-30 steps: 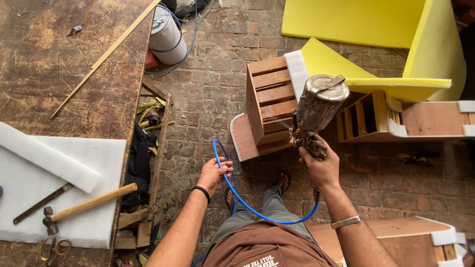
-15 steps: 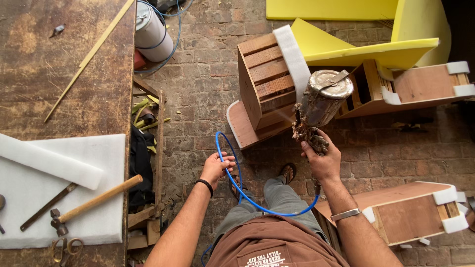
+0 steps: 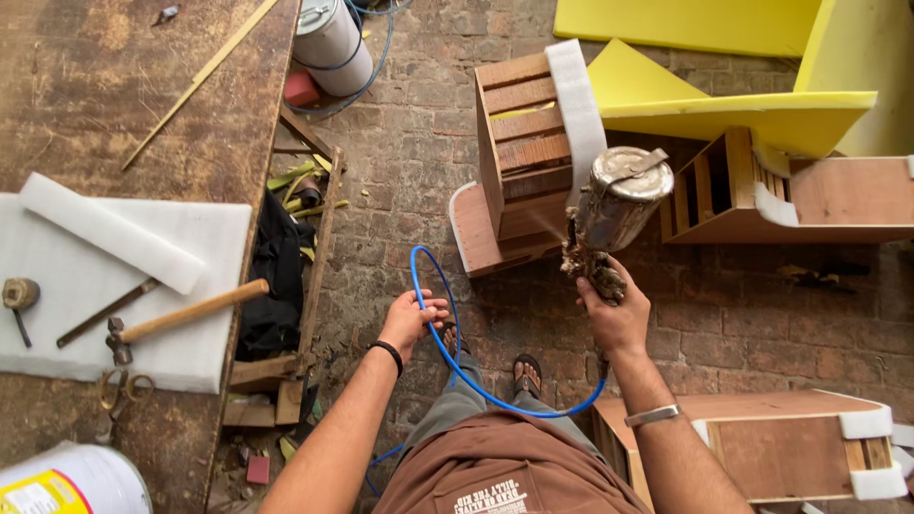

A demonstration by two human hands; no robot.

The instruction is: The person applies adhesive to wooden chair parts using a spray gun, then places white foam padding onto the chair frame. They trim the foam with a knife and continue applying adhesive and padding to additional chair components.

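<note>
The wooden frame (image 3: pixel 522 162) with its slatted side and white foam strip (image 3: pixel 577 114) had slid a little lower and leftward in the head view over the last second, so it lay straight ahead of the spray gun (image 3: pixel 609 214) rather than off to one side, and the faint mist leaving the nozzle pointed at the frame's slats; I judged that spraying of that face was under way. The right hand (image 3: pixel 614 314) was wrapped tight around the gun's crusted grip, with the dented metal cup directly above the fist. The left hand (image 3: pixel 411 319) had risen slightly and pinched the blue hose (image 3: pixel 447 352) between curled fingers, holding a loop up beside the gun hand; the hose then sagged below both hands to the gun's base. Beyond the grip lay yellow foam sheets (image 3: pixel 733 105), and just right of it a second slatted frame (image 3: pixel 762 195). Below the right wrist a third wooden box (image 3: pixel 790 447) sat close, tightening the elbow's room. Open brick floor (image 3: pixel 419 162) stretched left of the hose hand up to the workbench edge (image 3: pixel 276 190), where a hammer (image 3: pixel 176 319) rested on white padding, well apart.
</note>
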